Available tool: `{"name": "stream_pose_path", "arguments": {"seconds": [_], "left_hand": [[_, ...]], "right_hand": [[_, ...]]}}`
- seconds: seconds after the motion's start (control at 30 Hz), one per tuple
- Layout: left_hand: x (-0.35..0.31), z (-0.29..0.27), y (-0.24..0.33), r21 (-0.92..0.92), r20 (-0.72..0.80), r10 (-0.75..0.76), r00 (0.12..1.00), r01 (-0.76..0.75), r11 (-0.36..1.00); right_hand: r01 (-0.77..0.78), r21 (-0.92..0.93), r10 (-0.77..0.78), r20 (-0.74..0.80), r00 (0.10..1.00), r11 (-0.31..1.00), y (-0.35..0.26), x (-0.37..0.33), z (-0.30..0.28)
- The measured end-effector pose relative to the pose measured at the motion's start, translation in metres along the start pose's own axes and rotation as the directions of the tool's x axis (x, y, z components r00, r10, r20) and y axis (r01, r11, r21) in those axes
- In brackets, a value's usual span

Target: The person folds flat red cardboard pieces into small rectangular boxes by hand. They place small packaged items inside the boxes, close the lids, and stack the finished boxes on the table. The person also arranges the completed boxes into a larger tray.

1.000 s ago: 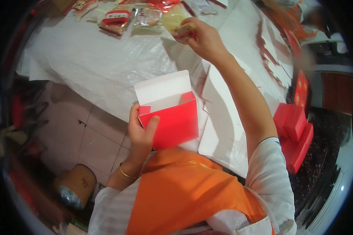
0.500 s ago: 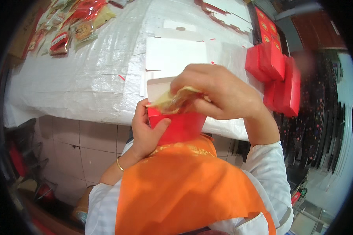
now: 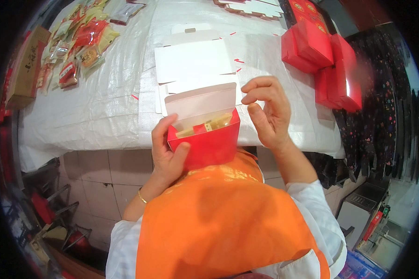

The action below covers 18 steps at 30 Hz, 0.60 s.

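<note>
Red and open-topped, a box (image 3: 207,149) is being gripped at its left side between the left hand's (image 3: 166,149) thumb and fingers, before the white-covered tabletop (image 3: 104,114), a yellowish packet (image 3: 221,122) being contained inside. Just beside it, the right hand (image 3: 273,114) is being held empty, its fingers parted and loosely curled.

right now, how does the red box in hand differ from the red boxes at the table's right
The held box is open, its flap raised; the stacked boxes look closed. The left hand grips the held box; the stacked boxes are untouched. Both are red outside.
</note>
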<state>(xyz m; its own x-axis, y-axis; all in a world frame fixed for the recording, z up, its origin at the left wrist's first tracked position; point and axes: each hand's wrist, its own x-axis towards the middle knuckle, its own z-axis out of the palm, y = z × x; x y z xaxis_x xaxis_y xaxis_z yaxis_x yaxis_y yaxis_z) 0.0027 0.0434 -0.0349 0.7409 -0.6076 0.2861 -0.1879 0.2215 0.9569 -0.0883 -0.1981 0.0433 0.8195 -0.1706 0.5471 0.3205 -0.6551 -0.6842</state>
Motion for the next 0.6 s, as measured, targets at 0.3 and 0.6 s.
{"name": "stream_pose_path", "arguments": {"seconds": [0.3,0.6], "left_hand": [[0.031,-0.009,0.009,0.036,0.109,0.190,0.976,-0.195,0.980],[0.028,0.008,0.010,0.006,-0.015,0.102,0.995,-0.102,0.995]], "right_hand": [[-0.310,0.292,0.315,0.030,0.949,0.905,0.010,-0.052,0.035],[-0.475,0.537,0.549,0.026,0.836,0.697,-0.008,-0.054,0.031]]}}
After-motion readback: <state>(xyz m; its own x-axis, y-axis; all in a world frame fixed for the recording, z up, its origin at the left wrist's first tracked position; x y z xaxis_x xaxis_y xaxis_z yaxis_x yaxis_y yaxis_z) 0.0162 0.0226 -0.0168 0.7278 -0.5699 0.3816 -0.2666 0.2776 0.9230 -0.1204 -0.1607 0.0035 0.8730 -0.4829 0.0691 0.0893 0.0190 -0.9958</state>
